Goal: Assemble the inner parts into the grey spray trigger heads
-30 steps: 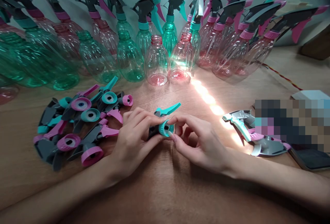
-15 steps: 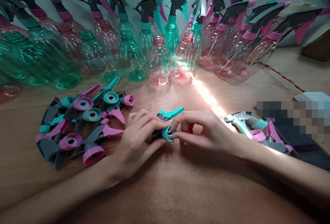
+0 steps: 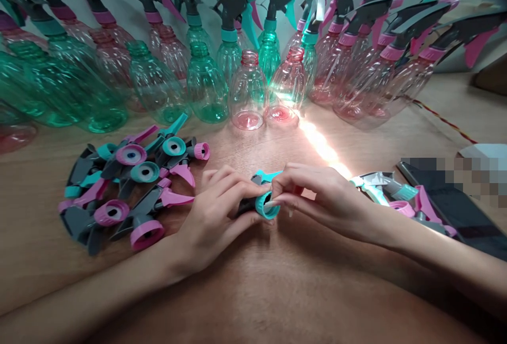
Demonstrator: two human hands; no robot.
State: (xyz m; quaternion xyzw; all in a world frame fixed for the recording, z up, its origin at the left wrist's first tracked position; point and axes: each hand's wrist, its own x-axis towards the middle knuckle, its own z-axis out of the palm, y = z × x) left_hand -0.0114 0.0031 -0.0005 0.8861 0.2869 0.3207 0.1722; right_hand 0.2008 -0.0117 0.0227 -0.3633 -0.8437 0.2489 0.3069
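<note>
The left hand pinches the teal spray head by its grey body, between both hands, while the right hand closes fingertips on the collar — best kept steady, collar facing up.

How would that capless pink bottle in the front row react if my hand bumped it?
The capless pink bottle looks empty and thin-walled, so probably very light and quick to tip. It would likely knock the neighbouring pink bottle beside it. Its round, ribbed body suggests it would roll across the table.
</note>
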